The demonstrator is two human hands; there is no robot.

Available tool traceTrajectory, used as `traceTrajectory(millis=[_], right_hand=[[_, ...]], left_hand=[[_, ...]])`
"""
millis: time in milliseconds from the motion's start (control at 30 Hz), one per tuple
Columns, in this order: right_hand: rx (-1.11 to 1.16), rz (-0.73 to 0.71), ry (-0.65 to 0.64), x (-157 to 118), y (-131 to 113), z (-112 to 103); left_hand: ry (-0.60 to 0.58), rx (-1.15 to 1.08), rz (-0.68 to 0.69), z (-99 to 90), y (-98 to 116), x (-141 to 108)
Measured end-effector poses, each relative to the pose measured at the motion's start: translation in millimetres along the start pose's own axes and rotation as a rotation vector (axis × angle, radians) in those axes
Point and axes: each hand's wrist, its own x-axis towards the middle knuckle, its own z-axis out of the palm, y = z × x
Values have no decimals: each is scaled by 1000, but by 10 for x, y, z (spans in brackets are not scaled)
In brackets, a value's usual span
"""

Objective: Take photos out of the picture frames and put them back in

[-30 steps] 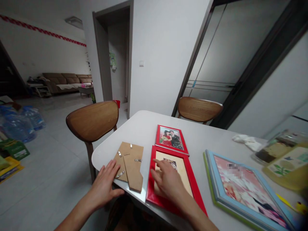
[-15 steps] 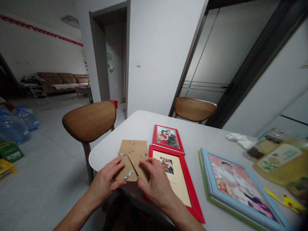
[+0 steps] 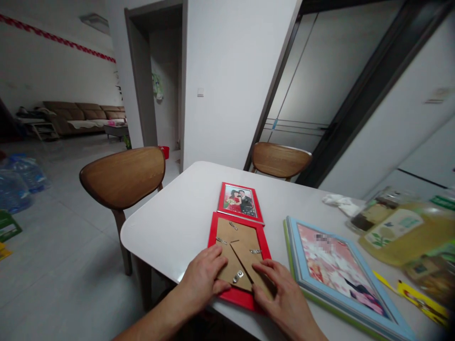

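A brown picture-frame backing board [image 3: 241, 251], with metal clips on its sides and a flap stand across it, lies over the larger red picture frame [image 3: 239, 298]. Red border shows around the board; whether it sits fully inside the frame I cannot tell. My left hand [image 3: 204, 274] grips the board's near left edge, thumb by the bottom. On the near right side, my right hand [image 3: 279, 291] holds the board with its fingers on top. Just beyond lies a smaller red picture frame [image 3: 241, 202] with a photo of two people facing up.
Right of the hands, a blue picture frame [image 3: 341, 279] lies on top of a green one. Farther right are a yellow tool [image 3: 419, 298], a bottle of yellow liquid [image 3: 391, 232] and a white tissue [image 3: 341, 203]. Wooden chairs [image 3: 124, 177] stand at the white table [image 3: 167, 222].
Both hands have carried the backing board right, from beside the larger red frame to over it. The board now covers the frame's picture. My view has shifted slightly right.
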Motion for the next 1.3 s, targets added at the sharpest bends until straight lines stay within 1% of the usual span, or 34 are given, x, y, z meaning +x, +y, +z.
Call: traceTrajectory(millis=[167, 333, 433, 500, 667, 733, 800, 933, 1067, 1133, 1233, 1300], right_hand=[[-29, -63, 69, -19, 92, 96], [-111, -161, 119, -68, 123, 163], [-150, -193, 111, -42, 118, 154], [-169, -183, 75, 30, 127, 126], [-274, -56, 41, 326, 165, 83], [-295, -34, 13, 407, 165, 90], [-296, -30, 8, 443, 162, 102], [-279, -36, 43, 432, 183, 122], [-257, -86, 66, 403, 221, 123], [-249, -121, 101, 371, 206, 121], [-197, -263, 122, 268, 102, 119], [-148, -370, 56, 177, -7, 113]], left_hand=[[-46, 19, 21, -25, -7, -14], [-87, 34, -7, -21, 13, -37], [-126, 14, 32, 2, 11, -61], [-141, 9, 41, 24, 2, -78], [-135, 8, 41, 55, -15, -92], [-131, 9, 43, 57, -16, -90], [-130, 10, 39, 59, -15, -89], [-130, 19, 26, 60, -3, -94], [-134, 20, 19, 53, 11, -104], [-129, 15, 21, 57, 9, -107], [-125, 8, 33, 74, -6, -111], [-120, 5, 39, 84, -16, -111]])
